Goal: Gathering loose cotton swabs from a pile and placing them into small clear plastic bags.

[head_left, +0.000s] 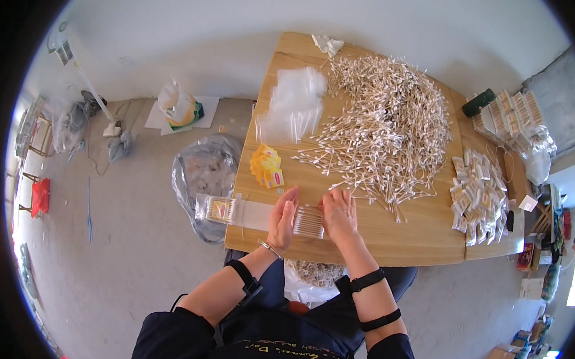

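Note:
A neat row of cotton swabs [309, 222] lies on the wooden table near its front edge, between my two hands. My left hand [283, 219] stands on edge at the row's left side, fingers stretched out and thumb raised. At the right side my right hand [338, 214] has its fingers bent down onto the swabs, its fingertips partly hidden. Left of my left hand is a pale flat strip [254, 215], leading to a clear bag of swabs with a yellow card [220, 210] at the table's left edge. A large loose heap of swabs [392, 126] lies beyond my hands.
Yellow cards [265, 166] and clear plastic bags [294, 106] lie at the table's left. Filled packets [481, 197] are piled at right, with stacked packs [514, 122] and a dark green cylinder [479, 103] behind. A grey plastic bag [198, 159] stands on the floor beside the table.

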`<state>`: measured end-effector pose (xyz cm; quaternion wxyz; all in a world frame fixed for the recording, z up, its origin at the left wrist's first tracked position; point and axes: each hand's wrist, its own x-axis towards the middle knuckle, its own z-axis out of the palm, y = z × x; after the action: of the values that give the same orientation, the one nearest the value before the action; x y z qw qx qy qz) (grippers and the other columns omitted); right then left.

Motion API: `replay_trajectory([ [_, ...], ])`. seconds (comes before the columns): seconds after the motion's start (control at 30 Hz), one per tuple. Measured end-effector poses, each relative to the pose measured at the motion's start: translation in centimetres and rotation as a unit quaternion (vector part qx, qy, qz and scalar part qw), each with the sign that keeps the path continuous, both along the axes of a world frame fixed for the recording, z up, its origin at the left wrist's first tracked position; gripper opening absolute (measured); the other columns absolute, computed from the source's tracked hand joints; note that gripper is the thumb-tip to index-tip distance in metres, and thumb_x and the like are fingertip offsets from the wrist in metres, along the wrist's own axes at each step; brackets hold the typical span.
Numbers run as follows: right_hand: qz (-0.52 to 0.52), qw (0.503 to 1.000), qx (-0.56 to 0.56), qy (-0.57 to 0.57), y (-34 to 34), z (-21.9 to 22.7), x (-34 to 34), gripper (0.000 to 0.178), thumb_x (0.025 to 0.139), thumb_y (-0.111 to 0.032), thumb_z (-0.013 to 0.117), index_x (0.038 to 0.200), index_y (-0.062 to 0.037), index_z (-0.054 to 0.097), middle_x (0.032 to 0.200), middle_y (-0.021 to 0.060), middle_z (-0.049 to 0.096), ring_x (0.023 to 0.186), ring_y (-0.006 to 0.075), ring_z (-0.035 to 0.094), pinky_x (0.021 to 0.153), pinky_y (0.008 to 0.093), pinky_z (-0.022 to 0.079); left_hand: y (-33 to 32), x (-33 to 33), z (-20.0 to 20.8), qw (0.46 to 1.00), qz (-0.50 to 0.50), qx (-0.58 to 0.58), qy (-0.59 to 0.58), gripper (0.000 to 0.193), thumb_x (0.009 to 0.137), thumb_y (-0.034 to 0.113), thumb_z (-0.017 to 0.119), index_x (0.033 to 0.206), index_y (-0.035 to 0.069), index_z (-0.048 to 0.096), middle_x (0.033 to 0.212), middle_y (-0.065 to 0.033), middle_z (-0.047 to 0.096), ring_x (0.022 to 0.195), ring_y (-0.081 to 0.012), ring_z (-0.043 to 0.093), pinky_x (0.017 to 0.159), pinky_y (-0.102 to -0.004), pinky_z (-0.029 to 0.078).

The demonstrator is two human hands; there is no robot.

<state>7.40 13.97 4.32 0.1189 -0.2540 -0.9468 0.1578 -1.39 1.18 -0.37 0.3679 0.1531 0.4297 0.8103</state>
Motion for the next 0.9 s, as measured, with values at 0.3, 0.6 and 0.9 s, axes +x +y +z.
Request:
replay_trajectory([
  [0.3, -0.039, 0.995, -0.041, 0.081, -1.9, 2.5, 1.2, 0.009, 0.083, -0.007, 0.059, 0.091, -0.0082, 0.058, 0.098, 0.0095, 0.058, 0.100, 0.0321, 0.050, 0.084, 0.0442, 0.039, -0.2, -0.2, 2.1, 0.986, 0.010, -0.101, 0.131, 0.037, 0.099, 0.019, 0.052, 0.129, -0.002, 0.051, 0.127, -0.0114, 0.057, 0.111, -0.0121, 0.053, 0.094, -0.0257, 0.044],
  [0.6, -0.044, 0.944, -0.238, 0.224, -4.7, 6.7, 3.1, 0.009, 0.082, -0.007, 0.066, 0.087, -0.0040, 0.060, 0.081, 0.0100, 0.064, 0.079, 0.0305, 0.059, 0.073, 0.0421, 0.045, -0.4, 0.6, 7.7, 0.985, 0.000, -0.089, 0.149, 0.019, 0.094, 0.009, 0.060, 0.107, -0.004, 0.062, 0.105, -0.0081, 0.067, 0.096, -0.0117, 0.061, 0.087, -0.0251, 0.049],
  [0.9, -0.036, 0.822, -0.511, 0.248, -6.8, 10.3, 5.4, 0.011, 0.090, -0.005, 0.059, 0.092, 0.0044, 0.065, 0.079, 0.0044, 0.066, 0.073, 0.0083, 0.059, 0.067, 0.0254, 0.048, -2.6, 1.1, 12.0, 0.982, -0.139, -0.026, 0.125, 0.015, 0.093, 0.015, 0.063, 0.093, 0.000, 0.063, 0.103, -0.0103, 0.067, 0.094, -0.0134, 0.060, 0.088, -0.0292, 0.048],
])
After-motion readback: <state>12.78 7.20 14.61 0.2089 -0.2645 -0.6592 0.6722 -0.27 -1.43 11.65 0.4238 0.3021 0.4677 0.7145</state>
